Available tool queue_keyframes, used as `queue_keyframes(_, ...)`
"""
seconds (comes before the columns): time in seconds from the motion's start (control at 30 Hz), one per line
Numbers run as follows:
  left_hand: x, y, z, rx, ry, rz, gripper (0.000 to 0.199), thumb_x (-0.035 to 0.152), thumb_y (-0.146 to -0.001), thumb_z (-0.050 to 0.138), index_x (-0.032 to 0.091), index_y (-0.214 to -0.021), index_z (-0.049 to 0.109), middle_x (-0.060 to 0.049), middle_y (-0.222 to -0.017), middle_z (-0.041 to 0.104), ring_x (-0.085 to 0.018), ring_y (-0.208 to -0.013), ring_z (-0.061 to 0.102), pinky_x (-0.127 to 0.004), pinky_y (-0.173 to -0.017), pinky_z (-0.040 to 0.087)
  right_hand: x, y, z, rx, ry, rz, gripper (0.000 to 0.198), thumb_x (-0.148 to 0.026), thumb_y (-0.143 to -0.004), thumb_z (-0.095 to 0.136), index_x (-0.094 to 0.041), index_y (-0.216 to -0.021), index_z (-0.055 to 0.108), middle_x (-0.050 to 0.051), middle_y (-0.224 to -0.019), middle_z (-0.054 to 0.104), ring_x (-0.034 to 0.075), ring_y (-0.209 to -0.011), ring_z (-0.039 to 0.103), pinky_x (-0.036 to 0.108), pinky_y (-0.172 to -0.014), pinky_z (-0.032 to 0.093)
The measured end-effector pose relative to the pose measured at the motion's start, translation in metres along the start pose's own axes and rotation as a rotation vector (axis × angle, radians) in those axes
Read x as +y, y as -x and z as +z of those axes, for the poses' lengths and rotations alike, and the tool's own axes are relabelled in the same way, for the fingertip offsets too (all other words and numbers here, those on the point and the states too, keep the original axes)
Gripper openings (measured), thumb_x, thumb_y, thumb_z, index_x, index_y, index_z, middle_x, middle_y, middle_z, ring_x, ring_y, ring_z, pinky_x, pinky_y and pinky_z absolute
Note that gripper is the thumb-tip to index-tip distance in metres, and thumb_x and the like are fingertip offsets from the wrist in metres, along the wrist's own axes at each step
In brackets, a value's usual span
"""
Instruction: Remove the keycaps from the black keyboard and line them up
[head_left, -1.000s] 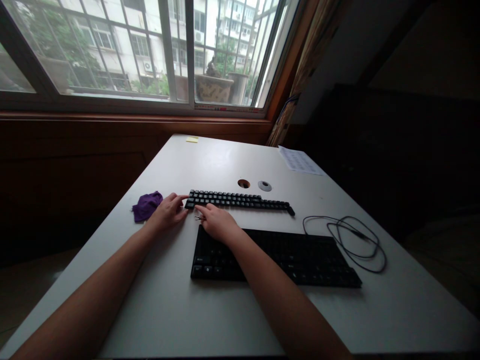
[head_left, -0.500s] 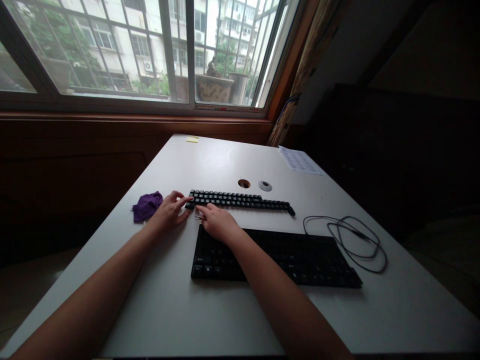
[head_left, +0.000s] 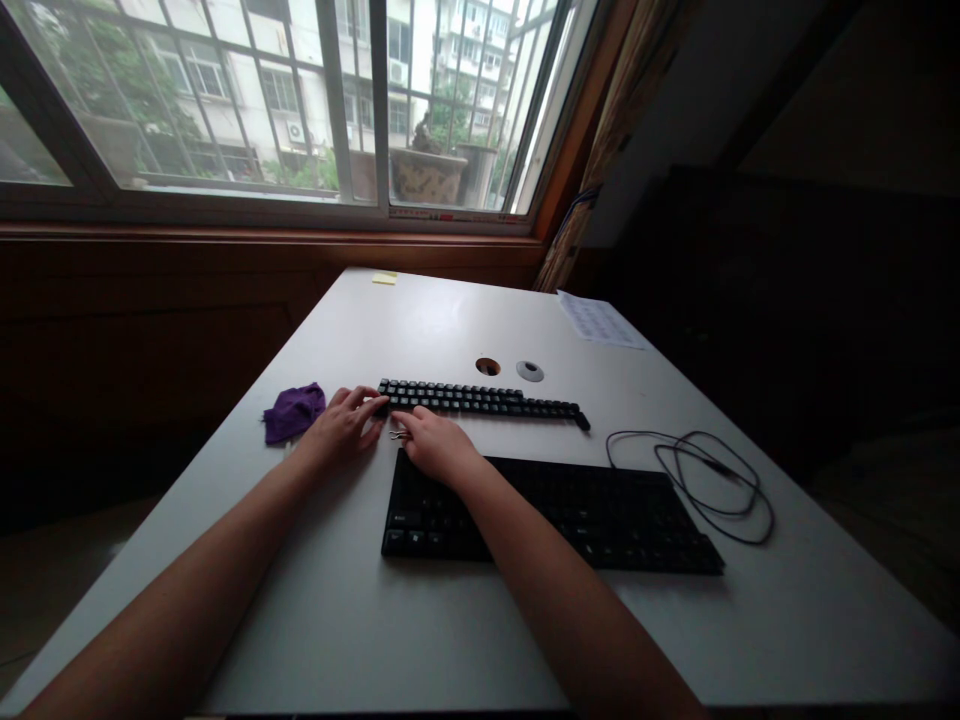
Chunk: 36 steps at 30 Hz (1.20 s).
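Rows of loose black keycaps (head_left: 465, 399) lie side by side on the white table. At their left end my left hand (head_left: 345, 428) has its index finger and thumb closed around a keycap (head_left: 382, 409) of the nearest row. My right hand (head_left: 436, 443) reaches in from the right, its index fingertip against the same end of that row. A small bent metal wire piece (head_left: 399, 435) sticks out from under its curled fingers. Beneath my right wrist and forearm lies a black keyboard (head_left: 585, 515), partly hidden; its upper area is too dark to make out.
A crumpled purple cloth (head_left: 294, 412) lies left of my left hand. A coiled black cable (head_left: 720, 470) is at the right. Farther back are a round hole (head_left: 488, 367), a grey grommet (head_left: 530, 371), a printed sheet (head_left: 601, 321) and a yellow note (head_left: 385, 278).
My left hand has shifted slightly right, closer to the end of the keycap rows. My right hand stays almost in the same place.
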<state>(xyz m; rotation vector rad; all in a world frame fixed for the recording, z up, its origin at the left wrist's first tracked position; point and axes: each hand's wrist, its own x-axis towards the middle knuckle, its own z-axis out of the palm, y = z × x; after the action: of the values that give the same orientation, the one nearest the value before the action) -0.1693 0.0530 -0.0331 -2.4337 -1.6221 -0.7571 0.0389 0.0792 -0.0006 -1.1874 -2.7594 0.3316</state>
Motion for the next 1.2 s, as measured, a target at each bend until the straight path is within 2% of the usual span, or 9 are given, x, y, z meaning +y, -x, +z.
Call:
queue_keyframes(0.63, 0.0018, 0.0004, 0.0002, 0.015, 0.017, -0.005, 0.039, 0.024, -0.090, 0.056, 0.025, -0.129, 0.055, -0.010, -0.122, 0.055, -0.029, -0.108, 0.051, -0.048, -0.095, 0.049, -0.0006, -0.0008, 0.0000, -0.005, -0.007, 0.017, 0.046, -0.029, -0.094, 0.043, -0.030, -0.140, 0.046, 0.006, -0.124, 0.058, 0.022, -0.105, 0.061, 0.033, -0.087, 0.047)
queue_keyframes(0.83, 0.0017, 0.0003, 0.0012, 0.005, -0.036, 0.005, 0.037, 0.025, -0.092, 0.054, 0.021, -0.129, 0.056, -0.012, -0.123, 0.055, -0.029, -0.107, 0.052, -0.047, -0.095, 0.050, -0.0011, -0.0005, -0.0007, -0.002, -0.002, 0.020, 0.046, -0.029, -0.093, 0.044, -0.030, -0.139, 0.047, 0.006, -0.123, 0.059, 0.022, -0.103, 0.062, 0.032, -0.084, 0.048)
queue_keyframes(1.03, -0.0002, 0.0006, 0.0031, 0.026, -0.041, 0.018, 0.037, 0.024, -0.091, 0.054, 0.021, -0.128, 0.056, -0.012, -0.122, 0.055, -0.029, -0.107, 0.053, -0.047, -0.094, 0.050, -0.0020, -0.0004, -0.0010, -0.002, 0.001, 0.026, 0.044, -0.029, -0.095, 0.042, -0.030, -0.139, 0.048, 0.006, -0.122, 0.059, 0.022, -0.103, 0.062, 0.032, -0.085, 0.047)
queue_keyframes(1.2, -0.0034, 0.0013, 0.0056, 0.044, -0.033, 0.020, 0.046, 0.024, -0.090, 0.056, 0.024, -0.136, 0.047, -0.012, -0.123, 0.054, -0.029, -0.107, 0.053, -0.047, -0.094, 0.050, -0.0013, -0.0002, 0.0003, 0.006, 0.002, 0.017, 0.045, -0.028, -0.094, 0.044, -0.030, -0.138, 0.048, 0.006, -0.121, 0.060, 0.023, -0.103, 0.062, 0.032, -0.084, 0.047)
